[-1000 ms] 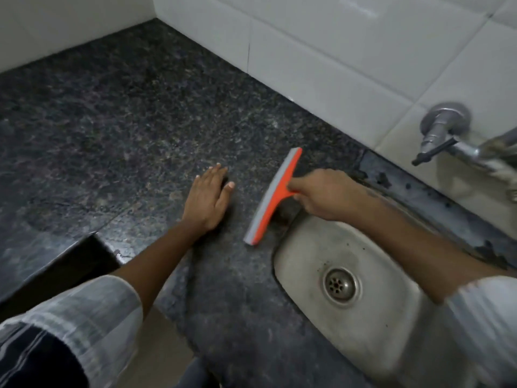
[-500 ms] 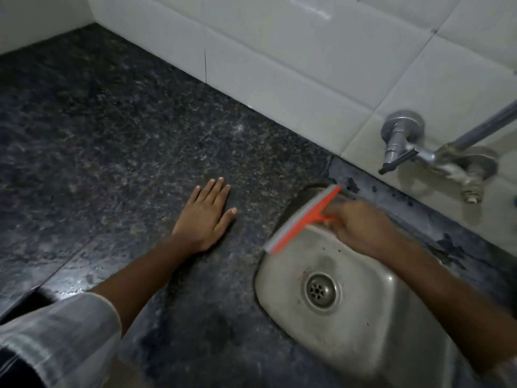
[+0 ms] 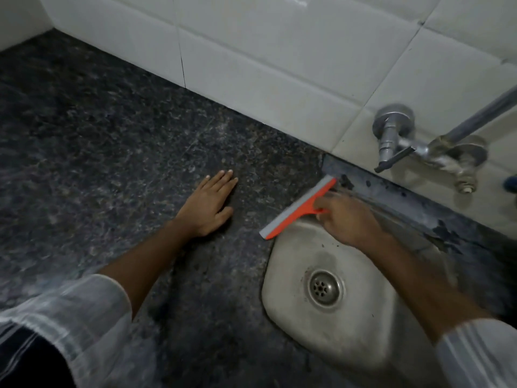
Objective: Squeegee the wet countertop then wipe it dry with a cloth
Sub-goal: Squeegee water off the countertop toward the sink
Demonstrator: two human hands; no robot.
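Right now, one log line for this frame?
right hand grips squeegee at sink edge | left hand flat on countertop | cloth unseen

No readable text, label, brand, number or sign anywhere in view.

You face a white tiled wall point(image 3: 279, 65) in dim light. A metal tap point(image 3: 397, 141) juts from it above a steel sink point(image 3: 293, 312).
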